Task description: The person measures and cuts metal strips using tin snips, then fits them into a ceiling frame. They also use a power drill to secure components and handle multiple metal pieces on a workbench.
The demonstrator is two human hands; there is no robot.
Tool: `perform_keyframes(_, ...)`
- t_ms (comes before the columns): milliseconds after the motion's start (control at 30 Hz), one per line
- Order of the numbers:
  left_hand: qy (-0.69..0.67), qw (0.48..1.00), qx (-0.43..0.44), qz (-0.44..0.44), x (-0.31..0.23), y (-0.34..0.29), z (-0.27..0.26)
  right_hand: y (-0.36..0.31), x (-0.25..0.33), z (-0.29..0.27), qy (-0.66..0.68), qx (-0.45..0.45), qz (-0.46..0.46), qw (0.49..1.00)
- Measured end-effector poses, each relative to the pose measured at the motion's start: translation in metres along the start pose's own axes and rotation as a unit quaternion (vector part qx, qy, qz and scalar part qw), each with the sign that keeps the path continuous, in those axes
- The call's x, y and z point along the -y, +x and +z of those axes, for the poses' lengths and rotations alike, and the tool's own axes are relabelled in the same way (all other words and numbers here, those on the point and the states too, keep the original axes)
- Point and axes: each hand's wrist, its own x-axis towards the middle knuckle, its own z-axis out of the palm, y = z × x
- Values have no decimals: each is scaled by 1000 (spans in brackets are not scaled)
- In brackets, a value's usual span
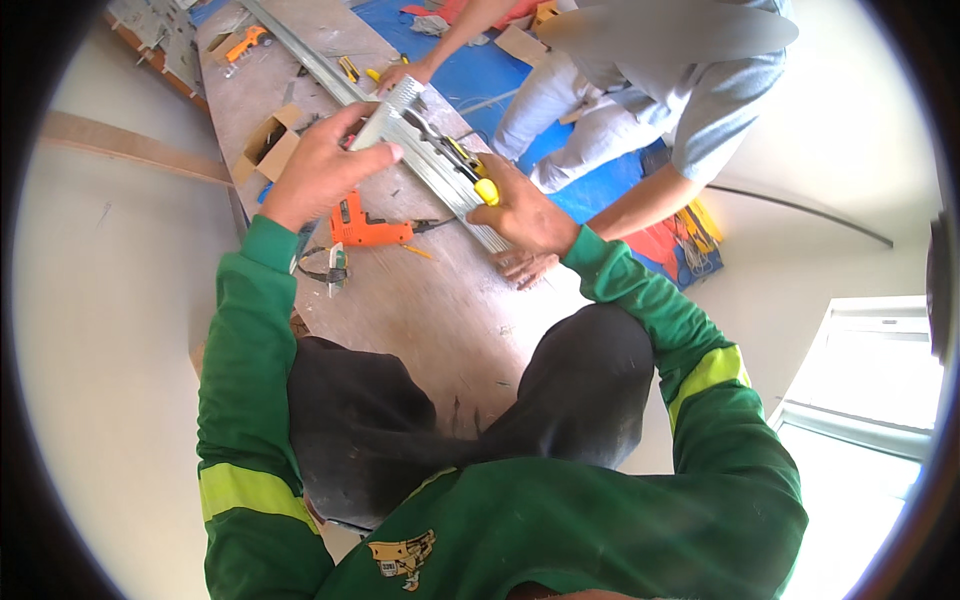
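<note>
Pale work surface (420,330) supports a metal channel (436,174), long axis running far-left to near-right, between both hands. Left hand (328,165), part-curled, grips a short metal crosspiece (386,116); right hand (528,208), nearer the channel's near end, is wrapped around a yellow-handled tool (486,191).

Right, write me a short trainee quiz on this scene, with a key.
1. Which of the wearer's hands holds the yellow-handled tool?
2. True or false: the orange tool nearer the left hand lies on the pale work surface.
3. What does the left hand hold?
A) a pencil
B) a metal profile
C) a cardboard box

Key: 1. the right hand; 2. true; 3. B.
</note>
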Motion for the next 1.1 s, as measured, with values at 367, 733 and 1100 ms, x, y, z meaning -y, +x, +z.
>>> perform_keyframes(367, 87, 992, -44, 86, -19, -11, 9, -1, -7, 0, -2, -42, -31, 999)
perform_keyframes(733, 66, 985, -23, 160, -35, -20, 9, -2, -8, -9, -30, -52, -80, 995)
perform_keyframes(1100, 175, 952, -80, 237, -57, -28, 22, 2, -16, -14, -63, -118, -121, 984)
